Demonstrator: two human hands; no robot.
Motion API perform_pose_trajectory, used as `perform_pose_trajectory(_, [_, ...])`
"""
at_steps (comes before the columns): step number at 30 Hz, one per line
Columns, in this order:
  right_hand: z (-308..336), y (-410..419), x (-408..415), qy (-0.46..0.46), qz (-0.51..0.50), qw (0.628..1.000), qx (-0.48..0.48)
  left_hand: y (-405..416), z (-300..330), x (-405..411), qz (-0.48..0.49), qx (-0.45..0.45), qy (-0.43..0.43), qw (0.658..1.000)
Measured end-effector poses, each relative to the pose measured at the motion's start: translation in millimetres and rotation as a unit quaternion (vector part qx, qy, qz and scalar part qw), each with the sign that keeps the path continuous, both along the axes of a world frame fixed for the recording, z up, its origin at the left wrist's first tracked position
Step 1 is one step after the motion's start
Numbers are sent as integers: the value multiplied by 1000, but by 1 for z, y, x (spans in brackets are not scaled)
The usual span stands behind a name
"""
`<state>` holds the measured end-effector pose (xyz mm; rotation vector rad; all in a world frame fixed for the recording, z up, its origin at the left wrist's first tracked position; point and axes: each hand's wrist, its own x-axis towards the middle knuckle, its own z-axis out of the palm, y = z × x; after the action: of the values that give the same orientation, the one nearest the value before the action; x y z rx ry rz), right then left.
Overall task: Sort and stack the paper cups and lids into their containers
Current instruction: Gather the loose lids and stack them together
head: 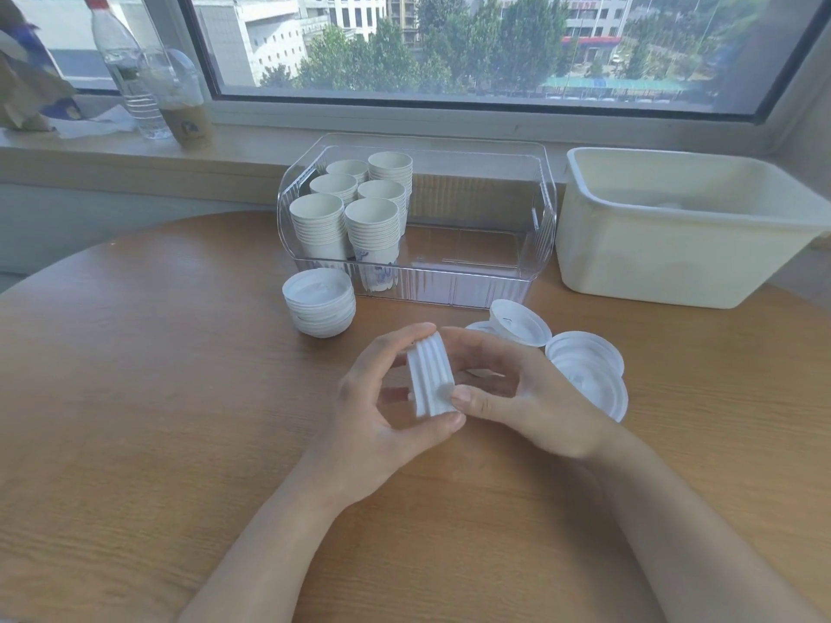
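A small stack of white lids (431, 375) is held on edge above the table, between both hands. My left hand (382, 420) grips it from the left with fingers and thumb curled round it. My right hand (530, 393) holds its right side, thumb on the lower edge. A taller stack of lids (320, 303) stands on the table to the left. Loose lids (589, 370) lie at the right, behind my right hand. Several stacks of paper cups (355, 209) fill the left part of the clear bin (544, 218).
A cream plastic tub (674, 267) stands to the right of the clear bin, with something white on its bottom. On the windowsill at the back left are a water bottle (128, 69) and a drink cup (184, 101). The round wooden table (135, 397) spreads around my arms.
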<state>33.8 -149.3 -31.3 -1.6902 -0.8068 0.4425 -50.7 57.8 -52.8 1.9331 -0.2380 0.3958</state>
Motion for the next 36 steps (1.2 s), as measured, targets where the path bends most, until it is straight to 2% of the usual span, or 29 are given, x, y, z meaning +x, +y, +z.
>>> perform_pose_trajectory(3, [1,-5,3,-122,-158,980,-15,0,-1,0,25,12,10,1000])
perform_pose_trajectory(6, [-3,-14,14,-274,-298,909,-100,1,-1,1,49,16,18,999])
perform_pose_trajectory(8, [-7,-20,20,-298,-331,877,-179,1,0,1,54,20,21,998])
perform_pose_trajectory(10, [-12,-23,22,-299,-331,865,-229,1,0,1,53,25,24,998])
perform_pose_trajectory(14, [-12,-21,22,-322,-334,850,-250,1,0,0,53,27,27,998])
perform_pose_trajectory(16, [-8,-20,21,-315,-343,860,-210,1,-1,-1,60,22,25,998])
perform_pose_trajectory(18, [-1,-18,17,-251,-326,904,-114,1,-1,0,71,16,19,997])
perform_pose_trajectory(20, [7,-13,10,-179,-269,946,-33,1,-2,2,74,11,12,997])
perform_pose_trajectory(23, [11,-3,0,-121,-184,975,22,1,-3,3,77,3,3,997])
perform_pose_trajectory(27, [8,6,-8,-42,-112,990,79,3,-3,4,77,8,-4,997])
perform_pose_trajectory(30, [5,10,-11,-4,-94,989,115,3,-3,3,69,9,-3,998])
perform_pose_trajectory(36, [3,13,-11,9,-87,986,144,0,-2,1,59,5,3,998])
